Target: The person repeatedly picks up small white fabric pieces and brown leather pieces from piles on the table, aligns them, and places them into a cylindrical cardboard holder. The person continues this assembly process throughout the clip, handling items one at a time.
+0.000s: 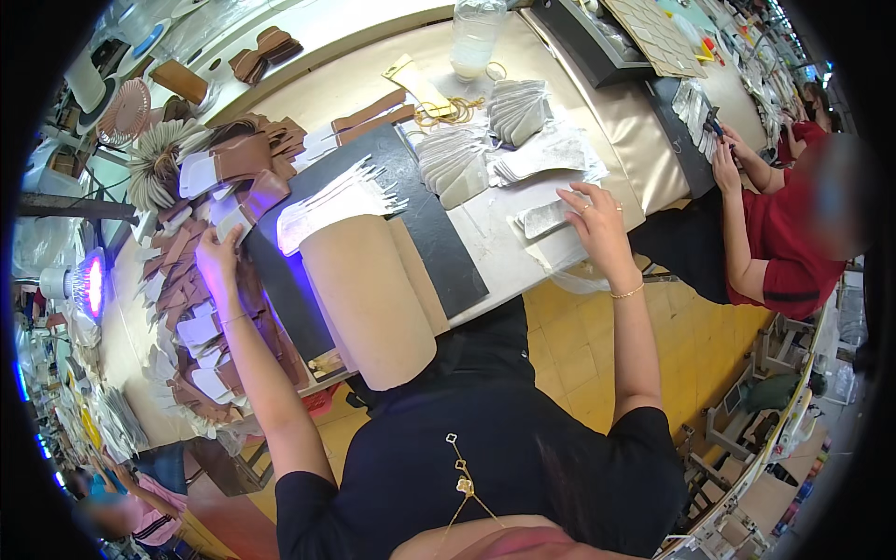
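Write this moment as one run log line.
left hand: at brown-and-white flat pieces | right hand: spread, beside grey oblong pieces

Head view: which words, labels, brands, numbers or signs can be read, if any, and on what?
No text can be read.
Clear plastic container: any marking is too blurred to tell.
Pink round fan: too small to tell.
Grey piece by the right hand: none readable.

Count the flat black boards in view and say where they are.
2: one board lies partly under the curved tan sheet, the other board near the red-shirted co-worker's hands. More may be hidden.
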`<state>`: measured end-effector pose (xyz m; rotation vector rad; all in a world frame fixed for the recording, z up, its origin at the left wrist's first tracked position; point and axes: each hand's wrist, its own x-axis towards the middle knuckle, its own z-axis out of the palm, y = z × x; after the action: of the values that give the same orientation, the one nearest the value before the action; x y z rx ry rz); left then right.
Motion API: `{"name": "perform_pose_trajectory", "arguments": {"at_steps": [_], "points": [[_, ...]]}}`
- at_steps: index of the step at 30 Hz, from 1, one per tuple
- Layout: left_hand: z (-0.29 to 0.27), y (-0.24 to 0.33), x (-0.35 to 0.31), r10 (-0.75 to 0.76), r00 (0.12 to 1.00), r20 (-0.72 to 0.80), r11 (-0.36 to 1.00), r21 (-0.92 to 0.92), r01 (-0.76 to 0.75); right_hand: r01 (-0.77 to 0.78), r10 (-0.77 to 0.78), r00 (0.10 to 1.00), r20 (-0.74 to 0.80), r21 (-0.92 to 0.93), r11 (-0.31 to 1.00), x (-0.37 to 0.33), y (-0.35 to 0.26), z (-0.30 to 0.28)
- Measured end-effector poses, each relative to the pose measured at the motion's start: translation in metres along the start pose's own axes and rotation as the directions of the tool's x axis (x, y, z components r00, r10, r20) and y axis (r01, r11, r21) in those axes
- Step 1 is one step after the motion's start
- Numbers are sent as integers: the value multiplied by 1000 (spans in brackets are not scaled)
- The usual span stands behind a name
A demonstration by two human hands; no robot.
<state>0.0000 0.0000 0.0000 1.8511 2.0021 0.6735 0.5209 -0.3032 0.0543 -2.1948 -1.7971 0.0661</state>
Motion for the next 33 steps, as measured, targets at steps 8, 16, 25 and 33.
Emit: {"name": "perform_pose_trajectory", "arguments": {"at_steps": [8,16,25,33], "points": [[-43,58,-27,-1,977,215,737,-660,146,209,-214,976,-42,-99,973,2,6,8],[-54,71,-37,122,963,242,456,-875,162,308,-313,950,-5,-166,937,-1,11,4],[-106,149,-114,272,903,331,370,-903,220,310,-185,901,393,-283,908,13,-3,-44],[-87,155,-178,108,489,865,568,-458,684,-170,153,983,104,180,969,50,-5,-73]]}}
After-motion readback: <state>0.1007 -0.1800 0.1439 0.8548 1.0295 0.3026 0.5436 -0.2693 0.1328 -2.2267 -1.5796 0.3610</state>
